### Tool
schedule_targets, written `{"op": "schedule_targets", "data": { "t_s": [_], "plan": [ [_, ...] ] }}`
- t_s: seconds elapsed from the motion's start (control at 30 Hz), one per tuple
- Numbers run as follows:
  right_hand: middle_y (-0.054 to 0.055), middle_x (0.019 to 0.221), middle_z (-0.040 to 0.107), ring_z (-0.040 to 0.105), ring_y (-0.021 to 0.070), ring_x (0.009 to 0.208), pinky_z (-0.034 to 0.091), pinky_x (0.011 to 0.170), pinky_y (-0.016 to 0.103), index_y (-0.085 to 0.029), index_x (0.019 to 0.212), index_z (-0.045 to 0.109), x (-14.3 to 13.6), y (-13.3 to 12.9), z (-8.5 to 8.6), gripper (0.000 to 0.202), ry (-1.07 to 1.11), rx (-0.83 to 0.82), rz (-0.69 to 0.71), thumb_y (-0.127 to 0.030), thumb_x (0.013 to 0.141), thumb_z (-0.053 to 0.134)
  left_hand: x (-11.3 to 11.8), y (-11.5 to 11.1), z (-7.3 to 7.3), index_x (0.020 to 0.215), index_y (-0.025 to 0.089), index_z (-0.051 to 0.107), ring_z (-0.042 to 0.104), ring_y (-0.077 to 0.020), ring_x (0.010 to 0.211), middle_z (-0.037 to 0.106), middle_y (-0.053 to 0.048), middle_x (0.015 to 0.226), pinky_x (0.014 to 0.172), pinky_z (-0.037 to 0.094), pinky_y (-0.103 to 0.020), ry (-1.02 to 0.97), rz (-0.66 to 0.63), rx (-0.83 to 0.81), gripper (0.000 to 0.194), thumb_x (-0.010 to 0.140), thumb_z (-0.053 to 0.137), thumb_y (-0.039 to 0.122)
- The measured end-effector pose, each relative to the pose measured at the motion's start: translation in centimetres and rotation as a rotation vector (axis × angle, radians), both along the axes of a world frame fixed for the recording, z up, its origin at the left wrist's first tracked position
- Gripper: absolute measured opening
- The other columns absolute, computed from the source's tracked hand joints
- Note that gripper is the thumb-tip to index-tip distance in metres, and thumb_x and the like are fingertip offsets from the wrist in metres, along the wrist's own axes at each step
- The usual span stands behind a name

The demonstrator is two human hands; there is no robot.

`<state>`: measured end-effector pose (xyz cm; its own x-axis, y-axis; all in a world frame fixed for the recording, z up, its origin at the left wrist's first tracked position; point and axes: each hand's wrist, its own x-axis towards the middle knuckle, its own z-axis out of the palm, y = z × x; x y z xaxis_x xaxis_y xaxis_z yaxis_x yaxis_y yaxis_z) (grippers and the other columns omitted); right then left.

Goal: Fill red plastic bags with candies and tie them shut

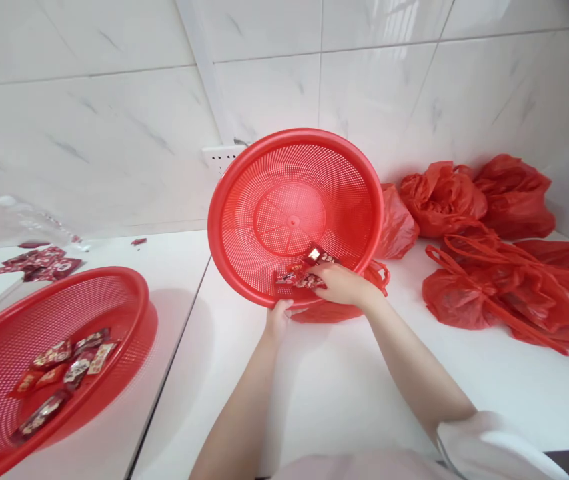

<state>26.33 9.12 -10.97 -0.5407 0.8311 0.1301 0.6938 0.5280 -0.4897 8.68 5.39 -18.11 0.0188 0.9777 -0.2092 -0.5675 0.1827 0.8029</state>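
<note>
A round red plastic colander [294, 137] is tilted up so that its inside faces me. My left hand [279, 319] grips its lower rim. Inside, at the lower right, my right hand [337, 283] is closed around small red wrapped snack packets [299, 275]; how many it holds is hidden. Another red colander [134, 293] stands at the left with several wrapped packets [79, 363] lying in it.
Several knotted red plastic bags [441, 197] lie along the wall at the right. Torn red wrappers [44, 263] and a clear plastic bottle [39, 220] are at the back left. A wall socket [221, 157] sits behind the tilted colander. A dark seam [174, 353] crosses the white table [314, 393].
</note>
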Motion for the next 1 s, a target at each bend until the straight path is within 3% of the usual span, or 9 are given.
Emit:
{"op": "schedule_targets", "data": {
  "t_s": [0.07, 0.17, 0.33, 0.53, 0.63, 0.73, 1.0],
  "plan": [
    [0.009, 0.097, 0.072, 0.065, 0.0222, 0.088, 0.044, 0.078, 0.031, -0.022, 0.101, 0.072, 0.5, 0.1, 0.5, 0.022, 0.021, 0.009, -0.054, -0.02, 0.085, 0.056, -0.1, 0.2, 0.1, 0.093, 0.016, 0.068, 0.067, -0.0352, 0.099, 0.074, -0.007, 0.089, 0.081, 0.056, -0.049, 0.001, 0.017, -0.005, 0.039, 0.054, 0.067, 0.022],
    [0.006, 0.083, 0.071, 0.063, 0.0193, 0.073, 0.04, 0.067, 0.028, -0.021, 0.087, 0.071, 1.3, 0.0, 1.2, 0.02, 0.054, 0.066, -0.154, -0.028, 0.089, 0.052, -0.4, 0.5, 0.2, 0.097, 0.017, 0.068, 0.067, -0.0352, 0.099, 0.074, -0.005, 0.085, 0.081, 0.055, -0.051, -0.004, 0.049, -0.003, 0.043, 0.054, 0.067, 0.022],
    [-0.002, 0.058, 0.054, 0.047, 0.0126, 0.055, 0.032, 0.056, 0.024, -0.018, 0.068, 0.06, 3.0, 0.0, 2.1, 0.03, 0.2, 0.044, -0.314, -0.041, 0.086, 0.055, -1.4, 1.0, 0.0, 0.099, 0.019, 0.068, 0.067, -0.0301, 0.097, 0.074, -0.003, 0.091, 0.083, 0.055, -0.048, -0.014, 0.107, 0.027, 0.044, 0.055, 0.066, 0.02],
    [-0.004, 0.056, 0.047, 0.041, 0.0102, 0.055, 0.031, 0.054, 0.023, -0.016, 0.062, 0.06, 4.2, 0.4, 2.2, 0.041, 0.378, -0.159, -0.278, -0.053, 0.077, 0.063, -2.0, 1.2, 0.3, 0.104, 0.021, 0.067, 0.063, -0.0298, 0.11, 0.073, -0.003, 0.102, 0.084, 0.055, -0.045, -0.04, 0.117, 0.065, 0.045, 0.059, 0.065, 0.021],
    [-0.004, 0.053, 0.042, 0.035, 0.0092, 0.053, 0.029, 0.053, 0.023, -0.016, 0.057, 0.055, 4.1, 0.6, 1.9, 0.048, 0.477, -0.163, -0.309, -0.057, 0.08, 0.059, -2.1, 1.2, 0.5, 0.104, 0.022, 0.066, 0.062, -0.0298, 0.112, 0.073, -0.003, 0.1, 0.086, 0.054, -0.045, -0.049, 0.141, 0.068, 0.045, 0.059, 0.066, 0.02],
    [-0.003, 0.057, 0.047, 0.038, 0.0101, 0.056, 0.032, 0.055, 0.024, -0.015, 0.063, 0.058, 3.7, 0.7, 1.7, 0.048, 0.58, -0.162, -0.321, -0.058, 0.083, 0.054, -2.1, 1.2, 0.6, 0.105, 0.023, 0.065, 0.061, -0.0298, 0.113, 0.073, -0.003, 0.1, 0.086, 0.054, -0.045, -0.039, 0.133, 0.071, 0.046, 0.059, 0.065, 0.02],
    [-0.002, 0.055, 0.045, 0.037, 0.0096, 0.054, 0.029, 0.05, 0.022, -0.015, 0.062, 0.056, 3.3, 0.2, 2.0, 0.046, 0.673, -0.077, -0.319, -0.057, 0.082, 0.056, -2.0, 1.2, 0.2, 0.112, 0.023, 0.063, 0.063, -0.0298, 0.109, 0.072, -0.003, 0.102, 0.084, 0.054, -0.045, -0.016, 0.1, 0.066, 0.053, 0.059, 0.064, 0.02]
  ]
}}
